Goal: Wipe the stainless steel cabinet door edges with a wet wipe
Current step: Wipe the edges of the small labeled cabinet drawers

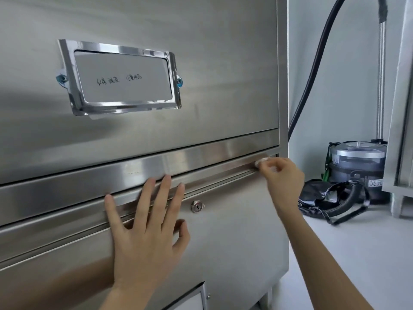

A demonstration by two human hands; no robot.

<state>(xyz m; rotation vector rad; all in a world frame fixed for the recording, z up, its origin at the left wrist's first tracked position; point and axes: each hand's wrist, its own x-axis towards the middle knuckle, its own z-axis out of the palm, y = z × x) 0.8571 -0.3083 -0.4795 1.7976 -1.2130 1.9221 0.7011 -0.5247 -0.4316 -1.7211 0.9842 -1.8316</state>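
Edge wipe under way, right end of the lower cabinet door [234, 220].
Right hand [282, 175] pinches wet wipe [262, 161] into the top-edge groove; left hand [146, 222] flat, fingers spread, bracing the door. Next, likely: draw the wipe left along the groove, pressure even.

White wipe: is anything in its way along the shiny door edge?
Yes: the left hand rests flat on the stainless steel door, fingertips across its top edge, left of the white wet wipe the right hand pinches.
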